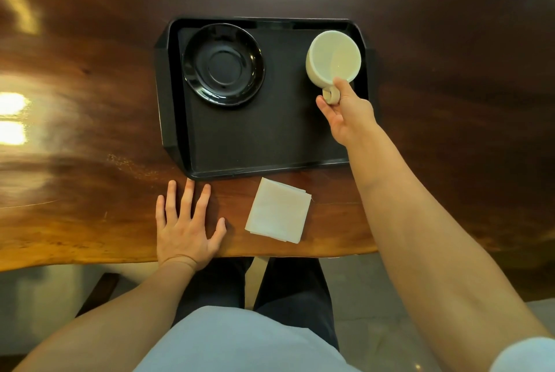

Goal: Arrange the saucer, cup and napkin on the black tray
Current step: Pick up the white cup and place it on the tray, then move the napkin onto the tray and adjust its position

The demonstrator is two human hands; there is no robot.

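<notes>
A black tray lies on the wooden table. A glossy black saucer sits in its far left corner. A cream cup is over the tray's far right corner, and my right hand pinches its handle. I cannot tell whether the cup rests on the tray or hangs just above it. A folded white napkin lies on the table just in front of the tray's near edge. My left hand lies flat on the table left of the napkin, fingers spread, holding nothing.
The polished wooden table stretches wide to the left and right, with bright light reflections at the left. Its near edge runs just behind my left wrist. My lap and the floor show below.
</notes>
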